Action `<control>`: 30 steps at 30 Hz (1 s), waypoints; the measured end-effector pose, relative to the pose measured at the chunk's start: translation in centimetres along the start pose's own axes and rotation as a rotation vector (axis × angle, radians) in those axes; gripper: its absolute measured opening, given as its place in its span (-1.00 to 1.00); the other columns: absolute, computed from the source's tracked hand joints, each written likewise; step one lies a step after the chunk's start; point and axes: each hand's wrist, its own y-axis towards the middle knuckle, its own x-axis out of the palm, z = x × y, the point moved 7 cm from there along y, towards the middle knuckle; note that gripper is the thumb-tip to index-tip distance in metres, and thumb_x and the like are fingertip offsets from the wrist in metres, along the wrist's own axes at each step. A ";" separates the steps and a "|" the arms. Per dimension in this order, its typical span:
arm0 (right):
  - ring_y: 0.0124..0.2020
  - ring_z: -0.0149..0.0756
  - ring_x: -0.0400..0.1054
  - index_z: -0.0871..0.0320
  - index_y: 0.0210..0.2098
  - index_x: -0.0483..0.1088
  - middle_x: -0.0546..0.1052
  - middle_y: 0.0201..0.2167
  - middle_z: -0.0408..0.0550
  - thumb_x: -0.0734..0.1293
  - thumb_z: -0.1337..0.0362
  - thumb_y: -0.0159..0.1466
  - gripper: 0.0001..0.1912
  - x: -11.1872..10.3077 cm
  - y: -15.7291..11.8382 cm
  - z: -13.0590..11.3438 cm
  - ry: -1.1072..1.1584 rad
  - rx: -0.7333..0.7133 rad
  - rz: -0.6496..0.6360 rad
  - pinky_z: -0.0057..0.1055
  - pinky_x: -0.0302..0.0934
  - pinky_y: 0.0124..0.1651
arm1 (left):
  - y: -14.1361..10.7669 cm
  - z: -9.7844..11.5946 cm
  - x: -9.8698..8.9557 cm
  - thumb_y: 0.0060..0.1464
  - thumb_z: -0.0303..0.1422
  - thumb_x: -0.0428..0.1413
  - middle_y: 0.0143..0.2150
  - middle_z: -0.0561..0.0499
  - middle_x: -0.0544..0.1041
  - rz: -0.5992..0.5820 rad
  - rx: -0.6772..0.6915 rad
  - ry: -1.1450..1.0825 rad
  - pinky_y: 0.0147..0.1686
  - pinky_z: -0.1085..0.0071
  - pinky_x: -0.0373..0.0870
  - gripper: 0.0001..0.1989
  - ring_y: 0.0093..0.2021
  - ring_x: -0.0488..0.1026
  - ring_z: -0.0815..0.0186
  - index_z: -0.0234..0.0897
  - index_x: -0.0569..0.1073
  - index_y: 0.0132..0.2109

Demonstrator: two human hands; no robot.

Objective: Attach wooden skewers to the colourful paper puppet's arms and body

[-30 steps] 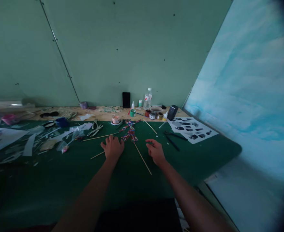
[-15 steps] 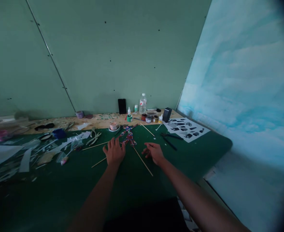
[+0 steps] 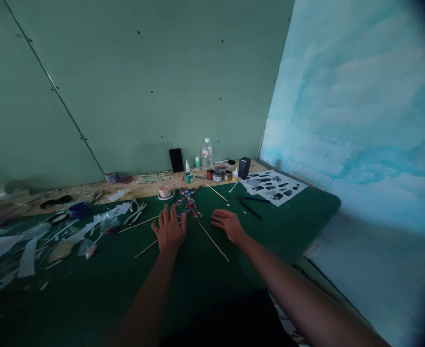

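A flat, multicoloured figure with limb-like parts [image 3: 190,205] lies on the dark green mat [image 3: 205,279], with thin wooden sticks around it. My left hand [image 3: 169,230] is spread palm down at the figure's lower left, over one stick [image 3: 145,249]; its fingertips hide part of the figure's edge. To the right, my right hand [image 3: 229,224] is held with fingers stretched out, just beside a second stick [image 3: 213,241] that runs down from the figure. I see nothing in either hand.
Pliers [image 3: 136,212] lie left of the figure, dark-handled nippers [image 3: 254,205] to its right. Behind stand paint jars [image 3: 217,176], a water bottle [image 3: 207,154], a phone [image 3: 176,160] and a black box [image 3: 244,167]. A printed sheet [image 3: 275,187] is at right; paper scraps [image 3: 28,258] cover the left.
My view has turned slightly right, so the scene sits further left. The fingers of my right hand have straightened from a curl. My left hand stays spread beside the figure.
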 end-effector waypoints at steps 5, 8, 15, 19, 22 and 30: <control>-0.07 -0.22 0.39 0.22 -0.02 0.36 0.44 -0.02 0.02 0.31 0.24 0.30 -0.71 0.2 0.1 0.0 -0.044 -0.023 -0.023 -0.16 0.36 -0.07 | -0.2 0.5 -0.4 0.25 -0.16 -0.15 0.37 -0.24 0.08 0.027 0.004 -0.001 0.17 -0.12 0.03 -0.44 0.29 0.08 -0.02 -0.29 0.14 0.32; -0.13 -0.26 0.41 0.21 0.00 0.34 0.45 -0.06 0.01 0.29 0.21 0.32 -0.70 0.4 0.2 0.4 -0.101 0.021 -0.047 -0.21 0.37 -0.12 | -0.1 0.5 -0.4 0.25 -0.17 -0.15 0.37 -0.26 0.05 0.042 0.006 -0.004 0.17 -0.04 0.09 -0.43 0.29 0.08 -0.04 -0.32 0.12 0.33; -0.31 -0.38 0.41 0.23 -0.06 0.36 0.48 -0.20 -0.05 0.28 0.19 0.33 -0.73 0.6 0.3 0.8 -0.228 0.122 -0.079 -0.36 0.38 -0.29 | 0.2 0.4 0.1 0.25 -0.13 -0.16 0.37 -0.33 0.01 0.045 0.077 0.010 0.17 0.06 0.14 -0.37 0.30 0.08 -0.08 -0.39 0.07 0.35; -0.73 -0.57 0.20 0.23 -0.24 0.42 0.42 -0.61 -0.25 0.30 0.14 0.30 -0.75 0.2 -0.1 0.0 -0.234 0.102 -0.081 -0.62 0.07 -0.71 | 0.2 0.6 0.0 0.25 -0.13 -0.17 0.37 -0.36 0.01 0.056 0.111 0.027 0.17 0.03 0.15 -0.36 0.29 0.09 -0.10 -0.42 0.05 0.35; -0.90 -0.58 0.00 0.20 -0.33 0.44 0.27 -0.82 -0.35 0.35 0.07 0.22 -0.72 0.1 -0.5 -0.6 -0.216 0.098 -0.108 -0.60 -0.24 -0.85 | 0.2 0.7 0.0 0.25 -0.13 -0.16 0.36 -0.37 0.03 0.062 0.125 0.036 0.16 0.01 0.16 -0.36 0.29 0.10 -0.11 -0.42 0.05 0.35; -0.92 -0.55 -0.12 0.18 -0.43 0.36 0.10 -0.91 -0.44 0.38 0.06 0.13 -0.70 0.8 -1.1 -1.5 -0.082 0.127 -0.213 -0.59 -0.22 -0.85 | 0.1 0.7 0.1 0.23 -0.14 -0.13 0.36 -0.34 0.06 0.070 0.132 0.047 0.18 0.01 0.14 -0.36 0.30 0.10 -0.08 -0.38 0.06 0.35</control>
